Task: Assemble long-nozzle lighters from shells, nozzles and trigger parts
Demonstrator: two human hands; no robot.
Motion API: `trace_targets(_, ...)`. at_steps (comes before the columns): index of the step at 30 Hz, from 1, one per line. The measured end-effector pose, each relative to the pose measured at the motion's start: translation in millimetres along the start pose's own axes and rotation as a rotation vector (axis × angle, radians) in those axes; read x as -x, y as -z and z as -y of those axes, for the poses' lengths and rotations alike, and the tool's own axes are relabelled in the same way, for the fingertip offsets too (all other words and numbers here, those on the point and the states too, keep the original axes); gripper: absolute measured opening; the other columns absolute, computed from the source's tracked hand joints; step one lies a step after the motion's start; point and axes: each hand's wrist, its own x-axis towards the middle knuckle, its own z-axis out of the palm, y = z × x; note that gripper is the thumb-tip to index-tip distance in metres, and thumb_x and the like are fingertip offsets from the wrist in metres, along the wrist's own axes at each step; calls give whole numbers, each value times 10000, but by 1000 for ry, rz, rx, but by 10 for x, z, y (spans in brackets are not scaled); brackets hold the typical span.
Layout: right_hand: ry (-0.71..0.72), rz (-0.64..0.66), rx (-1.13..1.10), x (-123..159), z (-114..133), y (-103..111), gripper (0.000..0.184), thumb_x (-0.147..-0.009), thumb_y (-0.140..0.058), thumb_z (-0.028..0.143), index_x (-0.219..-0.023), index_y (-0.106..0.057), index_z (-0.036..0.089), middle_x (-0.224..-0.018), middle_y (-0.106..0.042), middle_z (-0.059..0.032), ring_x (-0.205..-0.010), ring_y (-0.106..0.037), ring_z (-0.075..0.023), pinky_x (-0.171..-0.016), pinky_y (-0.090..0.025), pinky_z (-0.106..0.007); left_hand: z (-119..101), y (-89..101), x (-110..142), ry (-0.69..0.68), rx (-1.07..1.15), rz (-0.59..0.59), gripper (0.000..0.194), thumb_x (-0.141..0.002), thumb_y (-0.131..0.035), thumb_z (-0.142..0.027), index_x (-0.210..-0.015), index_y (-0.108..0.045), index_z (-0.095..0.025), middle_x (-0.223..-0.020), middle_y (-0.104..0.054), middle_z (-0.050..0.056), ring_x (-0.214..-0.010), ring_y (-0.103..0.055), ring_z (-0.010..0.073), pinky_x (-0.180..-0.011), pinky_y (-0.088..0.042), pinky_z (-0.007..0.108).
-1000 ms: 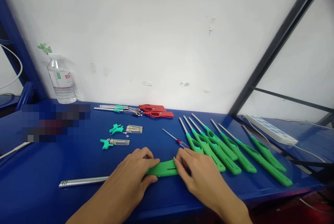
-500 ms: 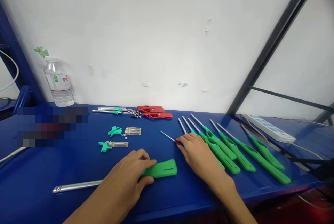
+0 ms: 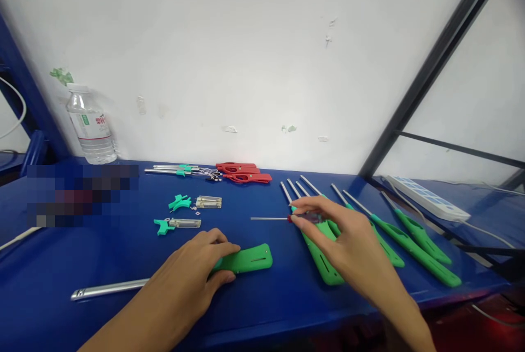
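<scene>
My left hand (image 3: 200,264) is closed round the middle of a green gas lighter (image 3: 252,259). Its silver tube points left, and the lighter lies low over the blue table (image 3: 229,319). Between the thumb and fingers of my right hand (image 3: 340,232) is a screwdriver (image 3: 270,218), its thin shaft pointing left and its clear, red-collared handle partly hidden by the fingers. Right under this hand lie several green lighters (image 3: 426,259) in a row, tubes toward the wall; the hand covers some of them.
Fuel tanks (image 3: 186,223) and teal trigger pieces (image 3: 164,226) lie left of centre. Red lighter shells (image 3: 248,177) and metal tubes with wires (image 3: 172,171) are near the wall. A water bottle (image 3: 92,128) stands back left, a power strip (image 3: 426,199) back right.
My right hand has lifted the screwdriver and moved right, turning its shaft nearly level. The left hand with the green lighter has shifted slightly left in view.
</scene>
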Motion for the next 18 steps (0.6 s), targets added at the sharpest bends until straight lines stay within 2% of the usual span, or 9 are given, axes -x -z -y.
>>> trace_targets(4, 42, -129, -198, 7, 33, -12, 133, -996, -738, 339, -1127, -737, 322, -965, -757, 28, -849, -725, -168, -805, -568, -283, 6, 6, 4, -15, 10, -7, 395, -977, -583, -210, -1336, -715, -307, -1290, -658, 65, -1144, -670, 288, -1069, -501, 492)
trace_targets(7, 89, -173, -225, -4, 23, -75, 185, -1079, -602, 315, -1241, -690, 321, -987, -716, 8, -892, -714, -165, -811, -572, -286, 22, -12, -1, -6, 2, -9, 383, -984, -582, -240, -1336, -716, -312, -1297, -658, 63, -1133, -676, 291, -1078, -492, 499)
trace_targets(11, 164, -92, -219, -16, -6, -165, 323, -1126, -467, 236, -1409, -589, 331, -1022, -658, 4, -918, -711, -143, -845, -580, -289, 57, -53, -13, -26, 1, -66, 380, -976, -590, -233, -1317, -728, -327, -1269, -669, 46, -1107, -685, 273, -1060, -500, 458)
trace_targets(18, 217, -54, -186, -22, -17, -296, 342, -1126, -472, 210, -1426, -572, 340, -1026, -640, 15, -907, -690, -128, -853, -561, -280, 52, -43, -11, -22, -14, -40, 391, -979, -602, -222, -1333, -725, -333, -1267, -669, 44, -1110, -681, 270, -1057, -498, 453)
